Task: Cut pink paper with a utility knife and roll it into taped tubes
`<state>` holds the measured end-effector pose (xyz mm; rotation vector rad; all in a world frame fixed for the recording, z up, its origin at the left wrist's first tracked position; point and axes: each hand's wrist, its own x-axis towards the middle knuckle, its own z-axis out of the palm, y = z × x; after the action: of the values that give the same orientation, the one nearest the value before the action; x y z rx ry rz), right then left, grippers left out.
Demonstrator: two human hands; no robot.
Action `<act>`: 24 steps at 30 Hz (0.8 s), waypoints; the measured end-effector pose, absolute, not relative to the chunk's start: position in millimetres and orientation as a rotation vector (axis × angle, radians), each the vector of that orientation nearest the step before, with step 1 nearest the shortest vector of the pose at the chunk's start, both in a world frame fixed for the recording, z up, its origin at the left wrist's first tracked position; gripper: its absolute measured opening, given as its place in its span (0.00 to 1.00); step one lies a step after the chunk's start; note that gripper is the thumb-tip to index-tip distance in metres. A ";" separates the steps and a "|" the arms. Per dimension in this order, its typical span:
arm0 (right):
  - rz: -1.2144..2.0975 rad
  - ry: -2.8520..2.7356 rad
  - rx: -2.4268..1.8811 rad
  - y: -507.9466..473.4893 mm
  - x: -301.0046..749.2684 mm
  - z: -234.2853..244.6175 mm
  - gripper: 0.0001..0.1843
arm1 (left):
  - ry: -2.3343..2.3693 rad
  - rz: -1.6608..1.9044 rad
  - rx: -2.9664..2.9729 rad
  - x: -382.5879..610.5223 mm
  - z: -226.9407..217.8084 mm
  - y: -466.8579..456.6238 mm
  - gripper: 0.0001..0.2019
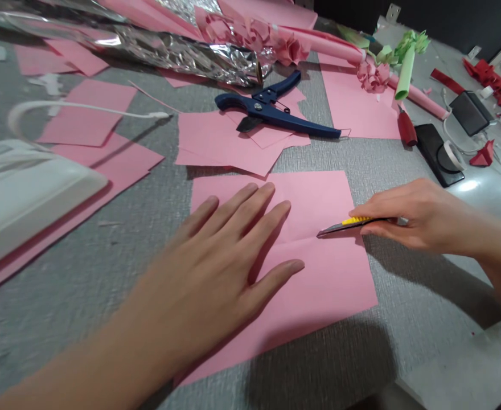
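A sheet of pink paper [319,296] lies on the grey table, with a crease running across its middle. My left hand [229,256] rests flat on the sheet, fingers spread. In my right hand [408,219] is a utility knife [344,224] with a yellow slider, held between thumb and fingers at the sheet's right side. The blade's tip meets the paper along the crease. Just beyond the sheet are several cut pink paper pieces [216,139], and dark blue ratchet cutters [276,108] lie across them.
A white device [32,193] with a cable sits at left on pink paper. Foil rolls [182,57] and pink paper flowers [293,48] lie at the back. At right are a green paper roll [405,74], a red-handled tool [406,128], a black phone [436,156] and red paper pieces [483,154].
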<state>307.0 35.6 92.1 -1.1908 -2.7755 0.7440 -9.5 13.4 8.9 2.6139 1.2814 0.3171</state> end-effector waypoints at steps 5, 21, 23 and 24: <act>0.721 -2.782 -1.190 33.9 309.3 90.3 0.15 | 1.278 0.303 2.662 -10.2 6.7 13.4 0.36; 0.748 -2.761 -1.253 33.2 315.1 90.1 0.16 | 1.287 0.316 2.685 -10.5 6.0 13.2 0.37; 0.755 -2.772 -1.275 33.4 316.0 91.2 0.17 | 1.281 0.312 2.690 -10.3 6.1 13.5 0.37; 0.750 -2.777 -1.281 33.5 316.5 91.8 0.17 | 1.281 0.311 2.689 -10.1 6.1 13.6 0.37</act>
<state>316.5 33.5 91.8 -1.2811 -2.7766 0.7499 -10.1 13.6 6.1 2.6886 1.2815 0.3114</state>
